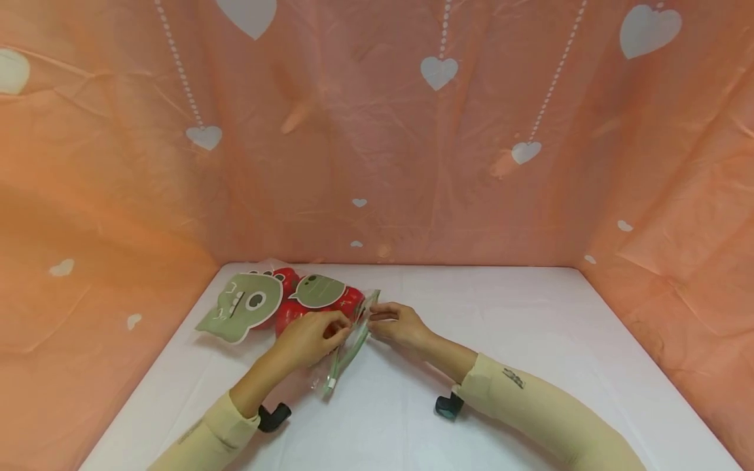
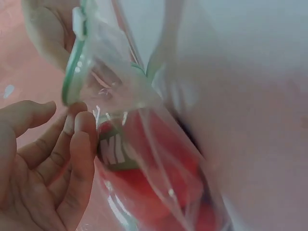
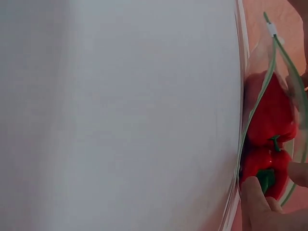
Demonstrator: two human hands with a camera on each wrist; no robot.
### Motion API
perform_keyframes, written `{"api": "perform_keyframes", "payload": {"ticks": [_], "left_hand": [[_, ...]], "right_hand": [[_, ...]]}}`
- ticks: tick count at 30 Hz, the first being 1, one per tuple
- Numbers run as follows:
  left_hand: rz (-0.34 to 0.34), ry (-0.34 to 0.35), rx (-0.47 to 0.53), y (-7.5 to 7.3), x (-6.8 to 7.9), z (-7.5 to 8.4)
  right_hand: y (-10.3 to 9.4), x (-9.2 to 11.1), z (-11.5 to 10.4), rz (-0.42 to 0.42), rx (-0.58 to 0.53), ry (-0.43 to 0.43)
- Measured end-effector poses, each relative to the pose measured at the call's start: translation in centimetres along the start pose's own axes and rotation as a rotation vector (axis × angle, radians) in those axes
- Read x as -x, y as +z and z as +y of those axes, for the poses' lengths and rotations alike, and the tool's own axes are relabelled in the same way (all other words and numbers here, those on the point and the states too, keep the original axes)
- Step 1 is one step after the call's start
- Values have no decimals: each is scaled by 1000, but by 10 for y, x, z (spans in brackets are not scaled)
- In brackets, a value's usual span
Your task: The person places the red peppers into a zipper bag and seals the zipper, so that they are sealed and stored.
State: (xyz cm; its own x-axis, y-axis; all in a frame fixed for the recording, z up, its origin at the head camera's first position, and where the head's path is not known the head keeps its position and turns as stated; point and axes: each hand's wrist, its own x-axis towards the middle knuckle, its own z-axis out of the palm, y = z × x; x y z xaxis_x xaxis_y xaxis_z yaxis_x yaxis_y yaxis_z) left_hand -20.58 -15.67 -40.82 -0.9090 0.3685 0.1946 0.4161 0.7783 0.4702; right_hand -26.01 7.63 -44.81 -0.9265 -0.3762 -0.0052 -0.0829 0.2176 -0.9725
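Note:
A clear zip bag (image 1: 250, 304) with green printed faces lies at the left of the table. Its green zip strip (image 1: 355, 353) carries a white slider (image 3: 272, 30), and the two lips stand apart. Inside are red bell peppers (image 3: 272, 110) with green stems, seen through the mouth in the right wrist view. My left hand (image 1: 306, 337) pinches the bag's lip with thumb and fingertips. At the far end of the mouth is my right hand (image 1: 400, 327), its thumb and finger spread around the opening. The plastic partly veils its fingertips in the left wrist view.
A white cloth covers the table (image 1: 501, 314). Orange curtains (image 1: 400, 163) with pale hearts enclose the back and both sides. A black wrist camera (image 1: 273, 417) is on the left wrist and another black camera (image 1: 449, 406) is on the right wrist.

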Motion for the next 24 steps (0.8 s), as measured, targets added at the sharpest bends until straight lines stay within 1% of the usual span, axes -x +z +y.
{"api": "perform_keyframes", "payload": {"ticks": [4,10,11,18,24], "left_hand": [[-6,22,-27,-1,9,-2],[-19,-10,-59,-1,22,-4],[-20,-12,-64,-1,24,-4],[-7,36,-85,-4,39,-9],[-23,26,-101,-6,50,-10]], "right_hand": [[-2,8,1,-34,-47,17],[0,20,2,-99,-141,44],[1,22,2,-110,-146,48],[11,40,-1,-186,-158,71],[22,53,-4,-224,-149,93]]}}
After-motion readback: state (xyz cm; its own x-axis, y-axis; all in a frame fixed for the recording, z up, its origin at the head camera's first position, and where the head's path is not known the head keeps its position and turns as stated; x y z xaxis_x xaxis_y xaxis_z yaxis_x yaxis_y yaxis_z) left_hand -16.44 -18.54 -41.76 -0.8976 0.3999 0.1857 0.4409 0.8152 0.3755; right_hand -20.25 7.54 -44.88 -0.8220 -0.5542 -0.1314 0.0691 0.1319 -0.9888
